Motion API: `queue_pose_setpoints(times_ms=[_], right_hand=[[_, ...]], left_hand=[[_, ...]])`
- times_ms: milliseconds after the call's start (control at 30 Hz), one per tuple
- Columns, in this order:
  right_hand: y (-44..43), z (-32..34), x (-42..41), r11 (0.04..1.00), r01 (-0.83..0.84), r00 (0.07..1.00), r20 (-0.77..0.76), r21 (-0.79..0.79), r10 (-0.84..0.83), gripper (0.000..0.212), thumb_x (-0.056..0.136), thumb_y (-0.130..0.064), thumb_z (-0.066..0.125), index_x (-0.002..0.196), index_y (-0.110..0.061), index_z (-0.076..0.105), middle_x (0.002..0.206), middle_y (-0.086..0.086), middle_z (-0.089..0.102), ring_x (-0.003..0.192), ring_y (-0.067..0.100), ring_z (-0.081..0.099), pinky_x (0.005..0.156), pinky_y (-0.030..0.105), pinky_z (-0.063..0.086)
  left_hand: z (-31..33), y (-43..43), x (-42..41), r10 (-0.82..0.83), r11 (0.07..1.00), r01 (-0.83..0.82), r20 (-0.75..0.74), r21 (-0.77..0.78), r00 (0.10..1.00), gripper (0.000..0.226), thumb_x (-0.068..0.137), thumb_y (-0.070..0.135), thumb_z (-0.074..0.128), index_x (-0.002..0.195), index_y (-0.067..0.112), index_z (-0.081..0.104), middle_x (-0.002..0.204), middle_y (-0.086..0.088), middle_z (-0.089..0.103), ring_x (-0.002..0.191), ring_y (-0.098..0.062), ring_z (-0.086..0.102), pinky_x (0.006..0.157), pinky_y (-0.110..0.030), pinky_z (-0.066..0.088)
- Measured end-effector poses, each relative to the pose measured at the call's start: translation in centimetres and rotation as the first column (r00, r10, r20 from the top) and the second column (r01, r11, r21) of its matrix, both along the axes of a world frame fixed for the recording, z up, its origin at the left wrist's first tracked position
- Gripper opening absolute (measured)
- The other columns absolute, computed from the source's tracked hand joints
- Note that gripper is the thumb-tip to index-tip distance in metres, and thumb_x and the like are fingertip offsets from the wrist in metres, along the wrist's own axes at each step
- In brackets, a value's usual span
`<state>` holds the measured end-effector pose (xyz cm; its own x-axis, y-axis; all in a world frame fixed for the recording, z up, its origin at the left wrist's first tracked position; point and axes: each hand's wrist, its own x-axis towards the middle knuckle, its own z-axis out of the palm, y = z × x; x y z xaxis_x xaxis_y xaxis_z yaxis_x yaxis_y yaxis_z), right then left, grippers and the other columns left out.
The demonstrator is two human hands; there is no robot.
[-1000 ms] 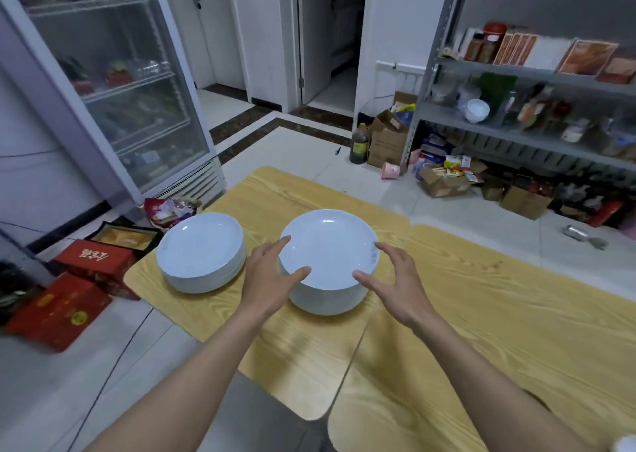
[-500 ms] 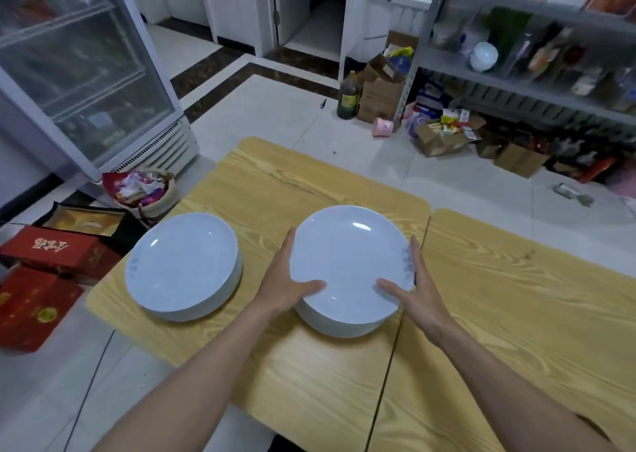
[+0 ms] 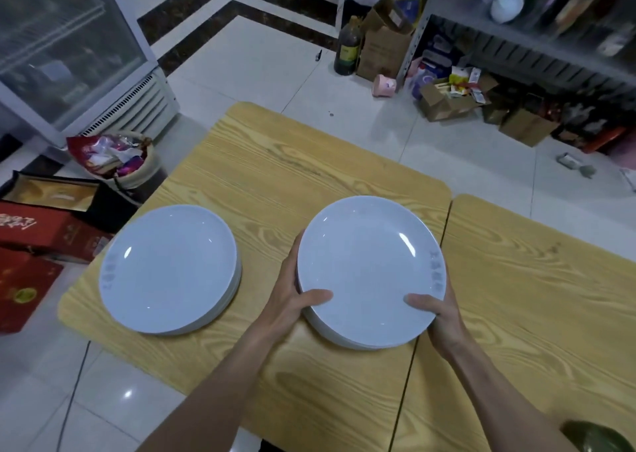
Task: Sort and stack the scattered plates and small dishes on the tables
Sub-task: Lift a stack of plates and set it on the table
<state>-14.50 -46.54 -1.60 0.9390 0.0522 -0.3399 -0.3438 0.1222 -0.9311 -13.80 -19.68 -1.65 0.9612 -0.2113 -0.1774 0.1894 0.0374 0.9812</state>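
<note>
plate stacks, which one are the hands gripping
The stack on the right: the left hand and right hand grip its near rim from either side, thumbs on top. The stack on the left sits alone, untouched.

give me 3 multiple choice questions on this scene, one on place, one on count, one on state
1. Where is the held stack? A on the floor B right of the other stack C on a shelf
2. How many plate stacks are on the tables? A one B two C four
3. The left hand and right hand are: A gripping one stack B hanging free C holding a bottle

B: it lies right of the other stack. B: two stacks show. A: thumbs curl over its rim.
</note>
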Motion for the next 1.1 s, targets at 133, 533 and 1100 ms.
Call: queue_pose_setpoints(times_ms=[133, 533, 1100], right_hand=[[0.5, -0.1, 0.0, 0.998, 0.041, 0.999, -0.033, 0.05, -0.039, 0.073, 0.064, -0.003, 0.065, 0.135, -0.011, 0.051, 0.125, 0.021, 0.063, 0.11, 0.041, 0.063, 0.081, 0.05, 0.057], [1.7, 0.7, -0.8, 0.973, 0.223, 0.972, -0.089, 0.059, -0.218, 0.081, 0.055, 0.001, 0.062, 0.135, -0.007, 0.051, 0.127, 0.022, 0.062, 0.115, 0.046, 0.059, 0.089, 0.056, 0.051], [-0.2, 8.2, -5.2, 0.908, 0.417, 0.907, 0.042, 0.032, -0.418, 0.084, 0.054, -0.001, 0.061, 0.136, -0.019, 0.052, 0.129, 0.013, 0.064, 0.115, 0.037, 0.061, 0.089, 0.052, 0.053]], left_hand=[[-0.1, 0.0, -0.1, 0.004, 1.0, -0.005, -0.03, -0.021, 1.0, 0.089, 0.07, 0.009, 0.074, 0.148, 0.031, 0.037, 0.139, 0.003, 0.054, 0.129, -0.018, 0.052, 0.094, -0.025, 0.048], [0.3, -0.3, -0.5, 0.068, 0.997, -0.073, -0.113, -0.04, 0.991, 0.088, 0.064, 0.009, 0.067, 0.144, 0.036, 0.042, 0.138, 0.007, 0.057, 0.128, -0.015, 0.053, 0.104, -0.041, 0.044], [6.9, -2.8, 0.0, -0.093, 0.993, 0.09, -0.034, -0.076, 0.995, 0.08, 0.062, 0.022, 0.068, 0.135, 0.047, 0.046, 0.129, 0.012, 0.062, 0.115, -0.01, 0.061, 0.076, -0.024, 0.052]])
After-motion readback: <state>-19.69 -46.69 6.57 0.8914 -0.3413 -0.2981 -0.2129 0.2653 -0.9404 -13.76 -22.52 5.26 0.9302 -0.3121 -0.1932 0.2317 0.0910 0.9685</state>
